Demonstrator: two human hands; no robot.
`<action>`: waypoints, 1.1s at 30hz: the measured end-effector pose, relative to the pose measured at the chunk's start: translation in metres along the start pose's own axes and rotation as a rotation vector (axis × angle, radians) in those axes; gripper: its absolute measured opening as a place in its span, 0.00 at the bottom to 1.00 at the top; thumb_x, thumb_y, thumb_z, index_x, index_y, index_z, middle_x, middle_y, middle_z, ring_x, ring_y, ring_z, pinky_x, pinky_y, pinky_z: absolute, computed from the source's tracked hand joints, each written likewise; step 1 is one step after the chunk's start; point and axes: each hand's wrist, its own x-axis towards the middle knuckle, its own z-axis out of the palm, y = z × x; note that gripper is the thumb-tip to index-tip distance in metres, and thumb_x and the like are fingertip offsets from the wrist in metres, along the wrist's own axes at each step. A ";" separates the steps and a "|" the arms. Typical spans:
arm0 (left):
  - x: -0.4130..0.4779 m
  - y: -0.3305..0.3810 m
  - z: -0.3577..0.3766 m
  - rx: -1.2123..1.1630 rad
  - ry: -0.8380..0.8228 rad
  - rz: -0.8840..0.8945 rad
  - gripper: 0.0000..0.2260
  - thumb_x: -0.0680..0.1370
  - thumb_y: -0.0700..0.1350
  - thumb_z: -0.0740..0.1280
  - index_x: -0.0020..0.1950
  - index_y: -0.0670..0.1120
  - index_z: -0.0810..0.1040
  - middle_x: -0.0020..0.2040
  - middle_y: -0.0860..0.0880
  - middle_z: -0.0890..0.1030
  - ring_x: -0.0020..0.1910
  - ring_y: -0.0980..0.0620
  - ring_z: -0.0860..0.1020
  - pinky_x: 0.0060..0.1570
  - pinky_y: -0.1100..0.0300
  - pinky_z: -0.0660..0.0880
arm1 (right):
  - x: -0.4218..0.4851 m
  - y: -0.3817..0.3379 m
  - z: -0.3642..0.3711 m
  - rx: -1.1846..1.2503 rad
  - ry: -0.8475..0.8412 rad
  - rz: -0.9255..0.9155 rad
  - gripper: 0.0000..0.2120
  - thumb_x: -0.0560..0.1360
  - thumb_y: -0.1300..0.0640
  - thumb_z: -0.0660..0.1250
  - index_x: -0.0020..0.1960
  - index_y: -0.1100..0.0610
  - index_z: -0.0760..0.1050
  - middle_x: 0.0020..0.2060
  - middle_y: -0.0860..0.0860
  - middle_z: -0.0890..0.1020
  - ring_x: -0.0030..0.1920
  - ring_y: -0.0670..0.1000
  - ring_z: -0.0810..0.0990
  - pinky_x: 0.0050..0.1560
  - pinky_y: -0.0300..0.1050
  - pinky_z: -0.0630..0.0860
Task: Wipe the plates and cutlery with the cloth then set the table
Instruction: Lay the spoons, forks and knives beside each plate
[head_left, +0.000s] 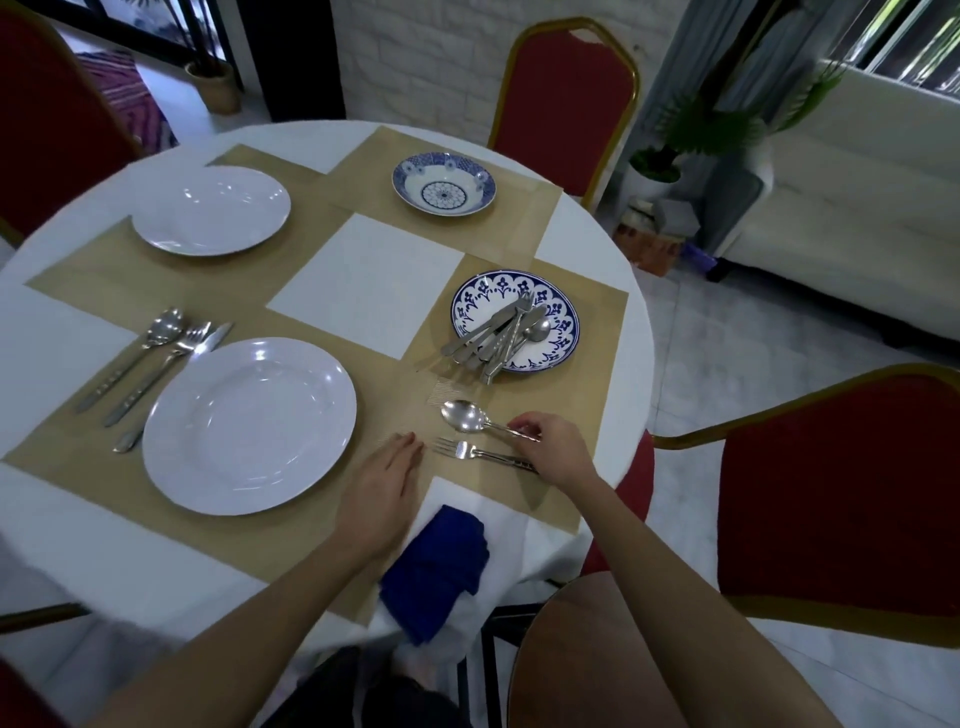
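Your right grip (550, 449) sits at about 5 o'clock on the desk (363, 280), its fingertips curled in and pinching the handle of a spoon (463, 416). The spoon lies flat on the tan placemat (379, 410), with its bowl pointing out from the grip toward 10 o'clock. Just beside it, on the 6 o'clock side, a fork (467, 451) lies parallel with its tines the same way. The end of its handle runs under your palm, so you cannot tell whether the grip touches it. Your left grip (384, 483) lies at 9 o'clock of the right one, near it but apart, palm down on the placemat with the fingers straight and together, holding nothing. The blue cloth (436, 561) is bunched at the desk's 6 o'clock edge, between your forearms. At 8 o'clock on the desk stands a white plate (249, 426), with a laid set (161, 370) of spoon, fork and knife on its far left. At 3 o'clock a patterned plate (563, 332) carries a cutlery heap (498, 332) that sticks out over its near rim. A blue-and-white bowl (444, 184) is at 12 o'clock and a second white plate (210, 210) at 10 o'clock. A red chair (841, 493) stands beyond the 4 o'clock edge.
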 end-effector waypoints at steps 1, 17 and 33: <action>-0.001 -0.006 0.001 0.073 -0.043 0.035 0.23 0.79 0.49 0.49 0.66 0.40 0.75 0.66 0.43 0.76 0.66 0.44 0.73 0.66 0.51 0.66 | 0.002 0.001 0.003 -0.058 0.000 -0.014 0.09 0.76 0.54 0.68 0.55 0.53 0.82 0.47 0.50 0.82 0.48 0.49 0.78 0.44 0.38 0.70; -0.009 -0.024 0.003 0.293 -0.165 0.088 0.25 0.81 0.51 0.46 0.76 0.43 0.58 0.76 0.47 0.61 0.75 0.50 0.57 0.73 0.55 0.45 | -0.027 0.028 0.033 -0.335 0.277 -0.342 0.07 0.68 0.58 0.73 0.46 0.55 0.83 0.40 0.51 0.80 0.39 0.54 0.77 0.38 0.47 0.74; -0.012 -0.025 0.003 0.260 -0.135 0.076 0.26 0.80 0.54 0.44 0.77 0.47 0.54 0.77 0.53 0.55 0.76 0.55 0.49 0.74 0.56 0.42 | -0.036 0.033 0.041 -0.210 0.223 -0.418 0.08 0.69 0.62 0.74 0.48 0.59 0.84 0.36 0.53 0.80 0.35 0.51 0.77 0.35 0.45 0.76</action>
